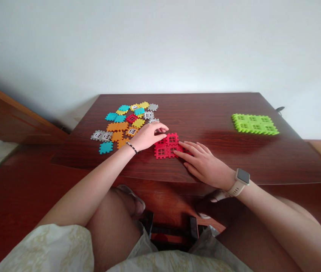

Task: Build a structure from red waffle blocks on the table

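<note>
Several red window tiles (pixel 162 152) with notched edges lie joined in a flat panel near the table's front edge. My left hand (pixel 150 135) reaches over the panel's upper left side, thumb and fingers apart, with the thumb at a tile. From the right, my right hand (pixel 201 160) lies flat with its fingers spread, and its fingertips rest on the panel's right edge. The fingers hide part of that edge, and my left hand covers part of the upper left tile. Neither hand grips a piece.
Loose interlocking tiles spread left of the panel: orange ones (pixel 117 136), turquoise ones (pixel 106 147), grey window tiles (pixel 101 135), yellow ones (pixel 138 123) and a red one (pixel 132 119). A joined green window panel (pixel 255 124) lies at the right of the brown table (pixel 200 107). A wall stands behind.
</note>
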A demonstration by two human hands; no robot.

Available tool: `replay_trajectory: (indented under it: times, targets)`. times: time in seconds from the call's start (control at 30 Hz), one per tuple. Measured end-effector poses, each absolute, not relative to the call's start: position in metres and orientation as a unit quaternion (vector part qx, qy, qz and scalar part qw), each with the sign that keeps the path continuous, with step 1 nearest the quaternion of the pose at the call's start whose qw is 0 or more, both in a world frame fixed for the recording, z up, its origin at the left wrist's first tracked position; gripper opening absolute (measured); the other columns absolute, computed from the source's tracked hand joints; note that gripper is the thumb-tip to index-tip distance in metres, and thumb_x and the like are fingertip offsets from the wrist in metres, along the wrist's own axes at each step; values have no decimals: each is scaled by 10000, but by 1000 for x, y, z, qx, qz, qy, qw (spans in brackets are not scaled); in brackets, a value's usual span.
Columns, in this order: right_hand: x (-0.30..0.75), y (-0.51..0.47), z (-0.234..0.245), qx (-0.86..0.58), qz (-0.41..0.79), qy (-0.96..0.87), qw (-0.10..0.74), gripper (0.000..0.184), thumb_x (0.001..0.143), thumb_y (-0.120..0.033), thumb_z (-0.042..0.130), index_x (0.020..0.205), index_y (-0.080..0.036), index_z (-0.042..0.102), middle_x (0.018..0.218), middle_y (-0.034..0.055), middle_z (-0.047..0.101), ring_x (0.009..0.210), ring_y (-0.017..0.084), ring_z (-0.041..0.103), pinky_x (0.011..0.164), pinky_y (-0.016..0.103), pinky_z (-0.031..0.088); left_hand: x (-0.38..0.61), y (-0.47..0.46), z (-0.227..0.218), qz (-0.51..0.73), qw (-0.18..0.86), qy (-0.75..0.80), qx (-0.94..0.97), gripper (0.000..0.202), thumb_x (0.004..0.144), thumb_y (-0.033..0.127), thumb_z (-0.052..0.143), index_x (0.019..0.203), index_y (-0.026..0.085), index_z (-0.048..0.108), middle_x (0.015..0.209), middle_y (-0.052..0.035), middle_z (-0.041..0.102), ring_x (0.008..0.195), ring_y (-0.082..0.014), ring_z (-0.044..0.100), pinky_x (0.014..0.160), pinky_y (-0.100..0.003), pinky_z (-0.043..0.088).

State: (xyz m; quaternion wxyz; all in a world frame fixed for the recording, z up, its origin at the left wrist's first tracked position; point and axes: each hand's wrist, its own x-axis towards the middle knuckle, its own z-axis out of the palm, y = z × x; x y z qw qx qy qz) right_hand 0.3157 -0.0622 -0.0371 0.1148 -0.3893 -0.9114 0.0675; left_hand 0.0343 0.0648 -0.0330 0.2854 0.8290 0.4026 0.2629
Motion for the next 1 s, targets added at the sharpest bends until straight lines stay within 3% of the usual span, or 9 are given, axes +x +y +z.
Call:
replay_trajectory:
  times: [0.43,1.0]
  targets:
    - [315,-62,-36,-391,61,-911,117,537,1138,-248,447,1673,-276,487,1754,153,449,1625,338,406,1305,654,356,33,62,-33,226,222,405,857,125,958,296,773,1057,221,767,1105,-54,791,1037,-225,731,1012,-394,574]
    - [315,-62,-37,-388,63,-911,122,553,1128,-252,473,1681,-269,484,1750,165,453,1613,356,421,1294,673,367,33,63,-30,211,230,389,867,134,952,337,797,1001,221,750,1113,-58,791,1072,-244,711,1036,-406,529]
